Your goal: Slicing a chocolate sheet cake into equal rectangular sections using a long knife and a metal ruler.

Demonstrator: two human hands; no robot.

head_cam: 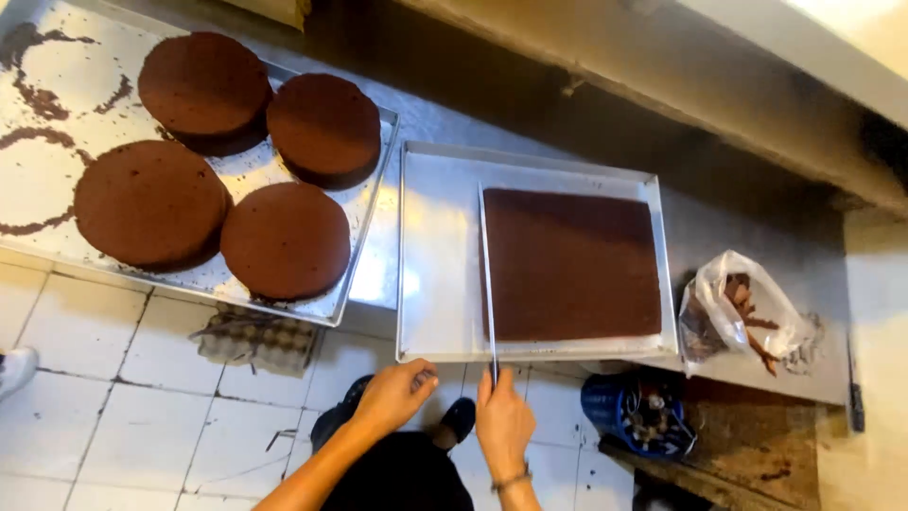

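Right hand: my right hand is closed around the handle of a long knife, whose blade runs straight away from my hand.
Left hand: my left hand sits just left of the right one, fingers curled over the near rim of the square tray; it grips the rim and nothing else.
Cake slab: the flat brown cake slab fills the right part of that tray, directly ahead of my right hand, and the blade lies along its left edge.
Tray space: left of the blade, ahead of my left hand, the tray floor is bare metal.
Round cakes: four round cakes sit on a second tray, far ahead and to the left of my left hand, well apart from the knife.
Bag: a clear plastic bag of brown scraps lies on the tabletop, off to the right of my right hand.
Doing it well: I judge the blade should stay flat to the tray floor and square to the slab's edge, with my left hand pinning the rim so the tray cannot slide; my fingers should stay out of the knife's line.
Watch: the tray's near rim overhangs the tabletop edge, so heavy downward pressure could tip it, I think.
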